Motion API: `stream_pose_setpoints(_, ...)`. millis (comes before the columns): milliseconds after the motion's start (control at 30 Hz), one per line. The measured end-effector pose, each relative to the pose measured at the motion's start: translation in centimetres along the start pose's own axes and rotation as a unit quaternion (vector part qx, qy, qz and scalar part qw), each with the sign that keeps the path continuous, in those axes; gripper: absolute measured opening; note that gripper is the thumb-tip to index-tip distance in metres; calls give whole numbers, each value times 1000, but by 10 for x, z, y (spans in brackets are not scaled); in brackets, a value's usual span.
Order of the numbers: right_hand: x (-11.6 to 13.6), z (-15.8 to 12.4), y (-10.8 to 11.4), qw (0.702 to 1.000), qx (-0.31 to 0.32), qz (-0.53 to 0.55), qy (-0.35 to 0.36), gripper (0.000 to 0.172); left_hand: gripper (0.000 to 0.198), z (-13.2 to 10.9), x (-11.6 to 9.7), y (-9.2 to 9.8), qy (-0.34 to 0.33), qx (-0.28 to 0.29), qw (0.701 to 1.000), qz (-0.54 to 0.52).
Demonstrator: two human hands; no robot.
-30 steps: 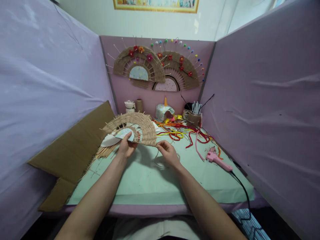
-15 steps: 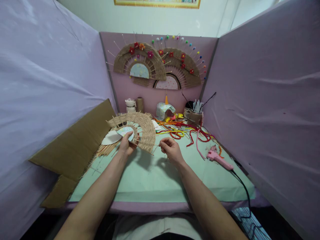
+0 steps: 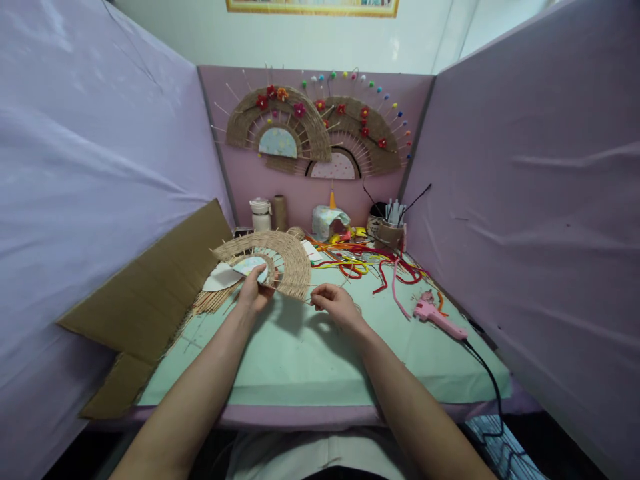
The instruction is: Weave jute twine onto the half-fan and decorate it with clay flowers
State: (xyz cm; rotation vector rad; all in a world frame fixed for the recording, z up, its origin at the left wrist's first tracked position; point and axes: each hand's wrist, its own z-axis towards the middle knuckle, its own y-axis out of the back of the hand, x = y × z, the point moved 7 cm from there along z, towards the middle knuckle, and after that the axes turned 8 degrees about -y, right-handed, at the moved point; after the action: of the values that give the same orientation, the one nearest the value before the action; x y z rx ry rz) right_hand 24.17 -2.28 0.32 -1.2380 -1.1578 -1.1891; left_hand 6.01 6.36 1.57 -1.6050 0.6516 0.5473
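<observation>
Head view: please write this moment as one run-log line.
left hand: holds woven fan by patterned center | right hand: pinching at fan's lower right corner, pinched item unclear | glue gun: lying on table

Woven fan [image 3: 295,263] is showing rough, matt, twine-like fibre. Its half-round centre [image 3: 249,266] is looking smooth; cloth or paper, can't tell which. Surface [image 3: 320,360] is wearing a smooth, matt pale green covering, material unclear. Cardboard sheet [image 3: 150,287] is looking dull and rough-edged. Left drape [image 3: 90,167] is reading as creased cloth, faint sheen. Glue gun [image 3: 440,319] is showing smooth pink plastic. Pipe cleaners [image 3: 393,288] are looking fuzzy. Loose sticks [image 3: 213,302] are looking like bare matt wood. Picture frame [image 3: 310,12] is showing a gold-coloured finish.
</observation>
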Motion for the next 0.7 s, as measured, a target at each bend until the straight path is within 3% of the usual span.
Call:
stream_pose_setpoints(100, 3, -2, 0, 999, -12, -48, 11, 12, 10, 1, 0, 2, -5, -7, 1000, -7)
stream_pose_setpoints(233, 19, -7, 8, 989, -68, -111, 67, 30, 9, 2, 0, 2, -6, -14, 1000, -18)
stream_pose_setpoints(333, 26, -10, 9, 991, -56, -90, 82, 35, 9, 2, 0, 2, -17, -15, 999, -24)
stream_pose_setpoints(467, 22, -8, 6, 995, -43, -68, 67, 29, 8, 3, 1, 4, -18, -31, 999, -24)
stream_pose_setpoints(700, 15, -8, -10, 994, -43, -74, 66, 35, 9, 4, 2, 4, -27, -34, 999, -32)
